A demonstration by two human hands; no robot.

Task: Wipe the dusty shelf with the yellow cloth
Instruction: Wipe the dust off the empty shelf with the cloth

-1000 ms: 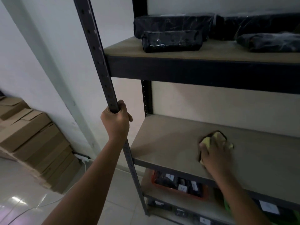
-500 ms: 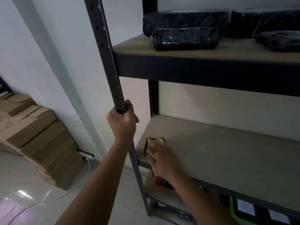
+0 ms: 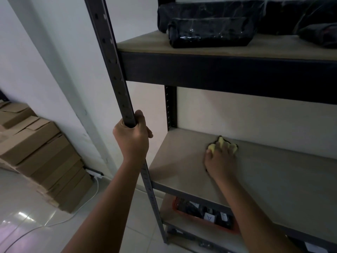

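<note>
The middle shelf is a pale board in a dark metal rack. My right hand lies on the yellow cloth near the shelf's back wall, left of centre. Its fingers are spread and curl over the cloth, which bulges up between them; most of the cloth is hidden under the hand. My left hand grips the rack's front left upright post at about the height of the middle shelf.
Black plastic-wrapped packages lie on the upper shelf. An orange tray with labelled items sits on the shelf below. Stacked cardboard boxes lean against the left wall, with a white cable on the tiled floor.
My right hand slid the cloth from the shelf's middle to its front left corner, then back toward the rear wall. My left hand kept its grip on the post.
</note>
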